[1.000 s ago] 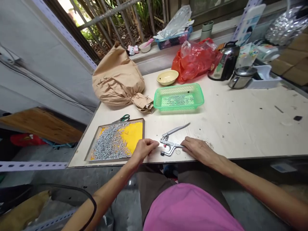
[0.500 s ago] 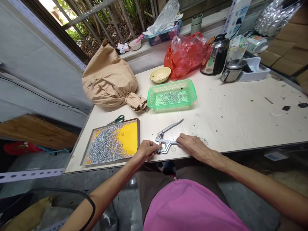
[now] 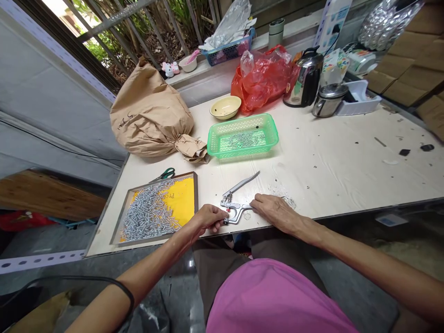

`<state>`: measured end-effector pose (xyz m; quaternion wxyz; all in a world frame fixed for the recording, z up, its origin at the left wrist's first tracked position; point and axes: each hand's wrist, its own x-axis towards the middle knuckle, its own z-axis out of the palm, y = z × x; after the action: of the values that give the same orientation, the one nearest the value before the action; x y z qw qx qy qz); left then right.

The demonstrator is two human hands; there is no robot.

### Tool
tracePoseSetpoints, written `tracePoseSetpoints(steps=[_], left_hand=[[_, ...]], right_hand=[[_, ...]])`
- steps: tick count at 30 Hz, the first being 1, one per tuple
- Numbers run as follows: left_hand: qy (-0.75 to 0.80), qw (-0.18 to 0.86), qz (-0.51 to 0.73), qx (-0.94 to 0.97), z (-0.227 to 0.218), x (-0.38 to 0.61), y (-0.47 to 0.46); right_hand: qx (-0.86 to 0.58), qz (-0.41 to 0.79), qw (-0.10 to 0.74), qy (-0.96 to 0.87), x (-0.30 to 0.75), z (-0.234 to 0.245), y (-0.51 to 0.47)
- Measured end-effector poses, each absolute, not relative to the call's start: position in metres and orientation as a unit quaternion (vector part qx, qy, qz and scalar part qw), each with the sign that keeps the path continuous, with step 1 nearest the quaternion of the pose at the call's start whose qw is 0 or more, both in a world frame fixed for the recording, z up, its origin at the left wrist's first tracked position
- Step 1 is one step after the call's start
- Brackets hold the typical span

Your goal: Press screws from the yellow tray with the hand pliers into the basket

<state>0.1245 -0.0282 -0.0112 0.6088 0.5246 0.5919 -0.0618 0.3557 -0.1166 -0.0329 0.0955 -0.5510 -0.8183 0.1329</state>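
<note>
Close to the front edge of the tabletop [image 3: 305,166], the left hand [image 3: 210,218] has its fingers drawn narrow at the mouth of the pliers [image 3: 239,207]; whether they pinch a small part there I cannot tell. A fingertip caught in that gap could be nipped if the handles, now spread wide, were squeezed too soon. The right hand [image 3: 275,212] has its fingers around only the end of the lower handle, so the tool, lying near the edge, might twist or skid if pushed sideways. Left of the hands, the tray [image 3: 185,199] holds heaped metal pieces [image 3: 147,212]; a knock from the left forearm could spill some to the floor. Scissors [image 3: 169,173] behind it might catch a blind reach. Farther back, the paper bag [image 3: 149,115] crowds the green basket [image 3: 243,153], so a tug there could jostle its contents
</note>
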Motion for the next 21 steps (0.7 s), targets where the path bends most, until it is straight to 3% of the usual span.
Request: tracePoseSetpoints(steps=[6, 13, 21], left_hand=[[0.596, 0.605, -0.067, 0.524, -0.010, 0.126, -0.031], [0.593, 0.602, -0.059, 0.532, -0.009, 0.125, -0.034], [0.602, 0.594, -0.061, 0.530, -0.011, 0.126, -0.037]], right_hand=[[-0.552, 0.100, 0.133, -0.817, 0.370, -0.025, -0.098], [-0.540, 0.131, 0.042, -0.830, 0.372, -0.012, -0.067], [-0.546, 0.104, 0.058, -0.829, 0.365, -0.008, -0.080]])
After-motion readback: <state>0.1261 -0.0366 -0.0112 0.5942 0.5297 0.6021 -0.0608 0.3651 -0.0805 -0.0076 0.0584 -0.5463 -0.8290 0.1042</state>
